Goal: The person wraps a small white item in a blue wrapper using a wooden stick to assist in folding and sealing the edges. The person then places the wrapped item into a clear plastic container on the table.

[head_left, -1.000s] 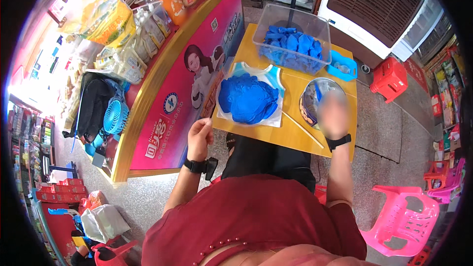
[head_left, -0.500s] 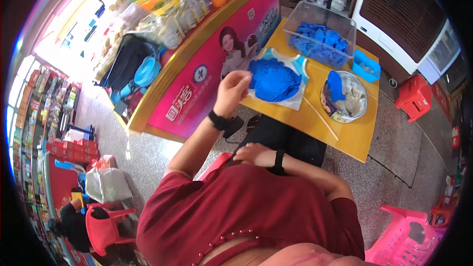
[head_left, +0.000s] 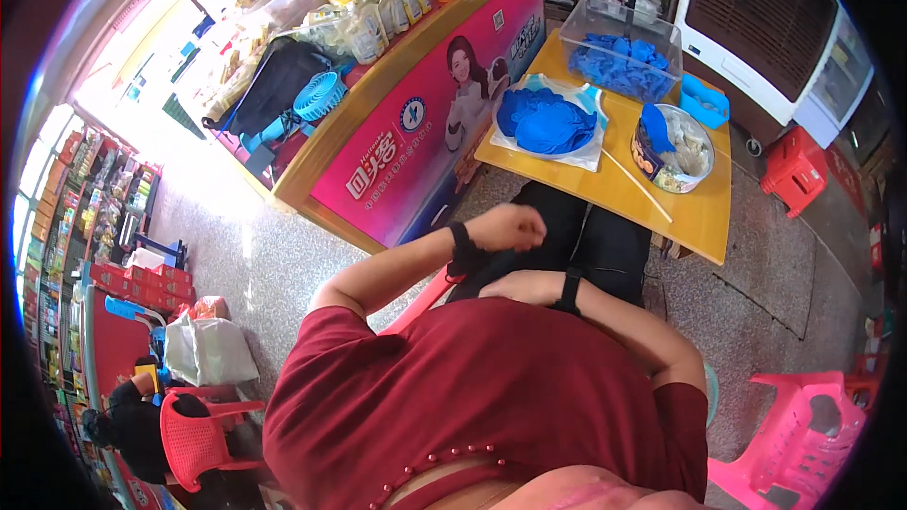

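My left hand [head_left: 510, 227] hovers over my lap in front of the yellow table [head_left: 694, 217]. Its fingers are curled in and nothing shows in them; a black band sits on the wrist. My right hand [head_left: 518, 286] lies against my red shirt just below the left one, also with a black wrist band, and its fingers are tucked out of sight. On the table a pile of blue pieces [head_left: 543, 121] lies on a white sheet. To its right is a round metal tin [head_left: 673, 149] with a blue piece in it, and a thin stick [head_left: 638, 185].
A clear bin of blue pieces [head_left: 619, 57] and a small blue tray [head_left: 704, 102] stand at the table's far side. A pink shop counter [head_left: 416, 146] with goods runs along the left. Pink plastic chair [head_left: 803, 434] at right; red chair and a seated person [head_left: 142, 425] at lower left.
Both hands have come back from the table to my lap and belly: the right one left the tin first, then the left one drew away from the blue pile. My view swung left.
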`<state>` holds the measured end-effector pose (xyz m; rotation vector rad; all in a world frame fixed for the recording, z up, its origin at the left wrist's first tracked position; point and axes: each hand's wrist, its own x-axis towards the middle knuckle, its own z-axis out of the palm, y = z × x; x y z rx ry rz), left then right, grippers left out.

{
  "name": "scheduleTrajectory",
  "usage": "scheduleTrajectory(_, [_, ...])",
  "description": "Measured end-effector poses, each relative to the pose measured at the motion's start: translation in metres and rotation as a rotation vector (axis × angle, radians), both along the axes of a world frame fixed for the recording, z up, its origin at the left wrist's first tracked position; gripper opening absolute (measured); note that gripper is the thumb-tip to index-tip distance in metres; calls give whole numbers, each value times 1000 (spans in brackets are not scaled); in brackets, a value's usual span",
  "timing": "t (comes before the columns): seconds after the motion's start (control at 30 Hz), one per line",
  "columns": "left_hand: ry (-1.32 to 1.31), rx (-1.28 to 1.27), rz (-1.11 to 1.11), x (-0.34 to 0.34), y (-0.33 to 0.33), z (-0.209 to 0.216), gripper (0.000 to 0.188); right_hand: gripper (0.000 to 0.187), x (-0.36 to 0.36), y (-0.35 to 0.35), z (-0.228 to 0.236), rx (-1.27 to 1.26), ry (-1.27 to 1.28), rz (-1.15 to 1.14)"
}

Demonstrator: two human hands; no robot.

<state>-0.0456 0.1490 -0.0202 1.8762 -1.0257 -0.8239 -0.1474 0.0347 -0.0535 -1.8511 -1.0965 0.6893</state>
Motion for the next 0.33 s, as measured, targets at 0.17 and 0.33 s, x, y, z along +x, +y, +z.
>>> scheduleTrajectory(0.17, [-363, 283, -428, -38, 35, -22, 24, 29, -39, -11, 63, -130, 110, -54])
scheduleTrajectory(0.33, [-733, 42, -489, -60, 45, -40, 38, 35, -63, -13, 63, -226, -44, -212])
